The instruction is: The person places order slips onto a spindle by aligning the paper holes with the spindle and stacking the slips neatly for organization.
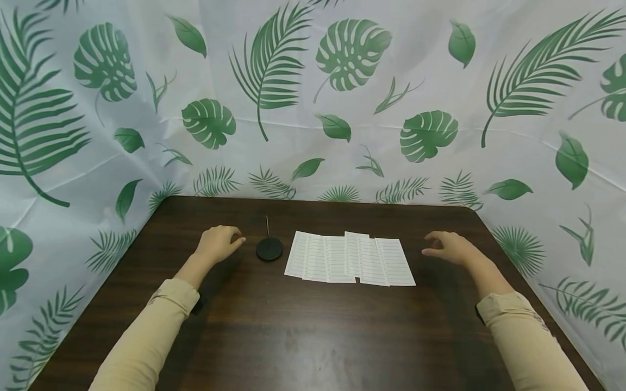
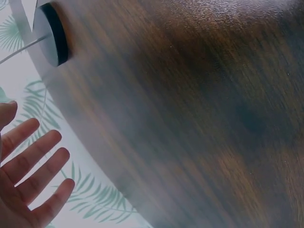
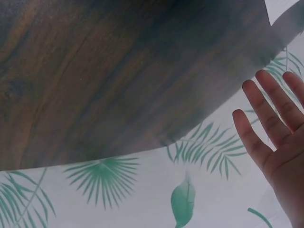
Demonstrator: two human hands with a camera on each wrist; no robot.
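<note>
Several white paper slips (image 1: 326,258) with printed lines lie side by side on the dark table, partly overlapping. To their left stands a round black base with a thin upright metal spike (image 1: 269,248); the same base (image 2: 52,35) shows at the top left of the left wrist view. My left hand (image 1: 218,243) hovers just left of the base, holding nothing, its fingers spread and relaxed. On the other side of the slips, my right hand (image 1: 451,247) is held apart from them with loose fingers and nothing in it. A corner of a slip (image 3: 279,8) appears in the right wrist view.
The dark wooden table (image 1: 313,336) has rounded far corners. A white curtain (image 1: 313,157) with green leaf prints hangs behind it and along both sides, close to the edges. Dark bands show at both wrists under cream sleeves (image 1: 151,326).
</note>
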